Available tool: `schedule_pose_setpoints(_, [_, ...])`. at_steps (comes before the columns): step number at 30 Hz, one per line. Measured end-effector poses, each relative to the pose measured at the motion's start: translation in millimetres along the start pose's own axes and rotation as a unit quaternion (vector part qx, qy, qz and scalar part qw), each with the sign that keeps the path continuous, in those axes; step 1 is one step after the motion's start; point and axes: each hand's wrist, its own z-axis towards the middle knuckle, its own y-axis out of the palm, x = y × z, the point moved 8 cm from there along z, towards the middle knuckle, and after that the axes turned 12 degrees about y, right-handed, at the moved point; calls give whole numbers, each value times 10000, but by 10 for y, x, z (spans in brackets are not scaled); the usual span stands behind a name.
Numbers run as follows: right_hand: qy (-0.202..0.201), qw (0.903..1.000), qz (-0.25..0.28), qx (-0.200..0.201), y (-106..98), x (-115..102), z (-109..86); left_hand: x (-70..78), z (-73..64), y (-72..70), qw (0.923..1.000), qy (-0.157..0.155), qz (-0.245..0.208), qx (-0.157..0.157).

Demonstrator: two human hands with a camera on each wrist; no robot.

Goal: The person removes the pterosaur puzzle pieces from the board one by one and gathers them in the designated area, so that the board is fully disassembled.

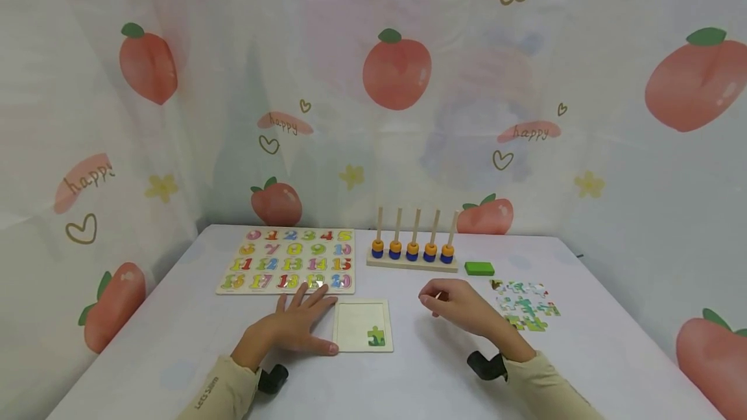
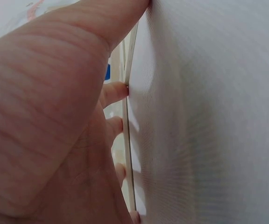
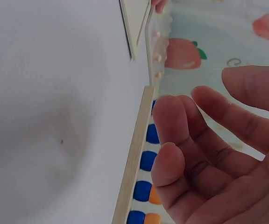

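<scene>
A small square puzzle frame (image 1: 362, 328) lies flat at the middle front of the table, with one green jigsaw piece (image 1: 376, 336) in its lower right corner. My left hand (image 1: 300, 329) is spread at the frame's left side. Its thumb tip and a fingertip meet that edge, while other fingertips reach the number board (image 1: 227, 290) behind. To the right of the frame, my right hand (image 1: 458, 303) is raised over the table, fingers loosely bent. In the right wrist view nothing sits between its fingers (image 3: 169, 119). Loose jigsaw pieces (image 1: 528, 306) lie in a cluster beyond that hand.
A wooden stand (image 1: 408, 263) with upright pegs and orange and blue beads stands at the back. To its right lies a green block (image 1: 479, 269). A patterned curtain (image 1: 397, 167) encloses the back and sides of the white table (image 1: 403, 387).
</scene>
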Motion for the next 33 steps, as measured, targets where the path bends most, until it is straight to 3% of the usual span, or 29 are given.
schedule_pose_setpoints(24, [-552,9919,-521,-1019,732,-405,157,-31,21,24,10000,14,39,26])
schedule_pose_setpoints(33, [-569,9901,-791,-1012,906,-396,189,-23,16,17,10000,-16,64,18])
